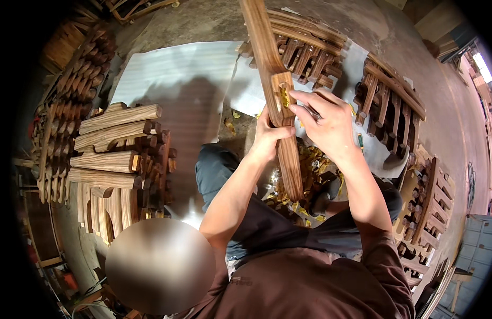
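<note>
- Grey concrete workshop floor [363, 26] is lying under pale flat sheets [150, 69], and 2 stacks of dark brown shaped wooden parts [304, 40] [392, 101] are resting beyond the person's hands.
- Long brown, dark-grained wooden piece [267, 80] is standing aslant above the person's lap, its slotted block facing the right hand.
- Left hand [267, 139] is clamping the piece below the slot, its thumb lying across the front; the fingers behind are hiding.
- Right hand [328, 119] is reaching to the slot's edge, thumb and forefinger tips apart. A slim, dark, metallic-looking item [312, 113] is showing among its fingers; how firmly they are closing on it, one cannot tell.
- Judging the risks: only the left hand is clearly bearing the piece, so a sideways push could be twisting it; a slipping tip could be scratching the slot's rim or nicking a finger.
- As for containers, the slot is holding crumpled yellow film-like material [284, 97], which could be tearing if pulled unevenly. Loose yellow scraps [310, 159] are littering the floor between the legs.
- Blue-grey, panelled, box-like unit [477, 239] is standing far right, its contents not showing.
</note>
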The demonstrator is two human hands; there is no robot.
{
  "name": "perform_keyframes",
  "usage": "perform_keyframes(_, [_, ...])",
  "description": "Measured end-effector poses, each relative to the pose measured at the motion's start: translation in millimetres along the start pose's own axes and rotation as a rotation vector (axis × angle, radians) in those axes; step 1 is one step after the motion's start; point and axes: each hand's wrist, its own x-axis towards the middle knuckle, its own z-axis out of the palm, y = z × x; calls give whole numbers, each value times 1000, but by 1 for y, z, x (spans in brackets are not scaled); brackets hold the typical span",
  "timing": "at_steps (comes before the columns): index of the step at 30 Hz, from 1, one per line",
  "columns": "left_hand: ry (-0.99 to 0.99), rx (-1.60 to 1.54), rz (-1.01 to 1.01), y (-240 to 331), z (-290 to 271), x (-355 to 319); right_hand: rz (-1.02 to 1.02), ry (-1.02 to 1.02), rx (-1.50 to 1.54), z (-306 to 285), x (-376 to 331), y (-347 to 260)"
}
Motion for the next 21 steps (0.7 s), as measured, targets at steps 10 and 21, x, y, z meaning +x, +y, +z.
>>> perform_keyframes(10, [-8, 17, -16, -8, -2, 0, -132, 101, -337, 16, 4, 10])
perform_keyframes(21, [50, 219, 1, -2, -3, -3, 87, -129, -155, 4, 8, 19])
